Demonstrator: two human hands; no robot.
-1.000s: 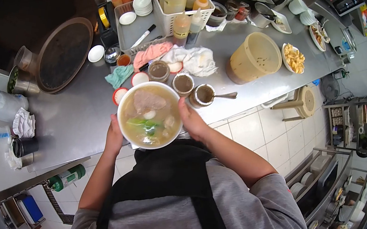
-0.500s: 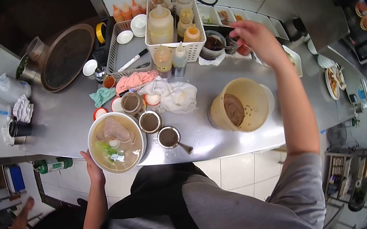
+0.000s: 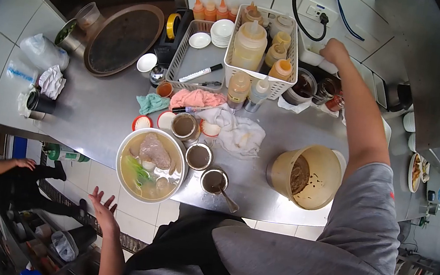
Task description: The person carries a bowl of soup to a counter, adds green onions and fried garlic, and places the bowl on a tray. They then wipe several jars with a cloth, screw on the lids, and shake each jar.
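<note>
My left hand [image 3: 104, 209] is open, fingers spread, just below a white bowl [image 3: 141, 198] and apart from it. The bowl stands at the counter's front edge, with broth, a large piece of meat and green leaves in it. My right hand [image 3: 334, 52] reaches to the back, over a row of white containers [image 3: 311, 56]. Its fingers are curled together and dip in; what they hold, if anything, is hidden. Beside the bowl stand jars of brown paste, one jar [image 3: 215, 181] with a spoon [image 3: 230, 203] in it.
A tub [image 3: 329, 171] with brown paste leans at the right. Behind are a basket of squeeze bottles [image 3: 250, 44], a grey tray [image 3: 190, 61] and a white cloth [image 3: 242, 135]. A round dark pan [image 3: 123, 41] stands left. Another person [image 3: 8, 182] is at lower left.
My left hand has let go of the bowl and spread its fingers. My right hand has reached farther back into the white containers. The view has shifted, and another person shows at lower left.
</note>
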